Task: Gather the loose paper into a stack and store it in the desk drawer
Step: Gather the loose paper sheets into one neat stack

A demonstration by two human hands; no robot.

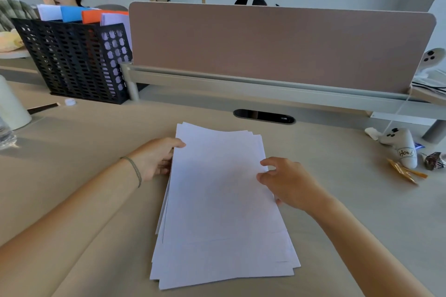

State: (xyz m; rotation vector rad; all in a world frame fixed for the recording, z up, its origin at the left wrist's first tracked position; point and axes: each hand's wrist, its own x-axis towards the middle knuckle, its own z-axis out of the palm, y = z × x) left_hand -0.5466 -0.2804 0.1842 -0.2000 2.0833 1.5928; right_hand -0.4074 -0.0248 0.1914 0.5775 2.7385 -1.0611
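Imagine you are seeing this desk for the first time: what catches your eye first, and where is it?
The eye lands first on the white paper stack in the middle of the desk, its edges uneven, with the left hand at its left edge and the right hand at its right edge. Next comes the black mesh basket of coloured folders at far left, then the small plush toy at far right.

We are noting white paper (222, 200), tan tabletop (84, 176), black perforated basket (72, 60), and muted pink divider (277, 43).
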